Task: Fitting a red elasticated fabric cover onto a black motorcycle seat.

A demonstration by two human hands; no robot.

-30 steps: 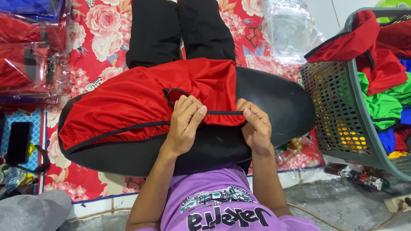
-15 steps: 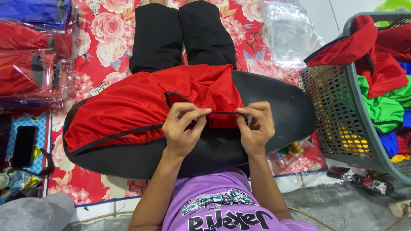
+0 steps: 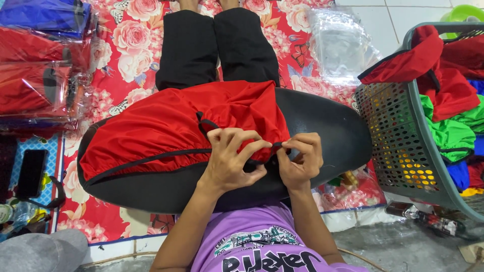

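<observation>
Fingers [image 3: 237, 143] of both hands pinch thin black cord [image 3: 151, 160] on smooth red fabric [image 3: 166, 126].

So the black oval tray [image 3: 322, 126] sits across the person's lap, and the red garment [image 3: 161, 126] lies spread over its left half. Under it all is a red floral mat [image 3: 136, 45]. At nine o'clock, bagged red bundles [image 3: 30, 85] are stacked on the mat; at one o'clock, a heap of clear plastic bags [image 3: 340, 43]. At three o'clock, a grey mesh basket [image 3: 398, 136].
</observation>
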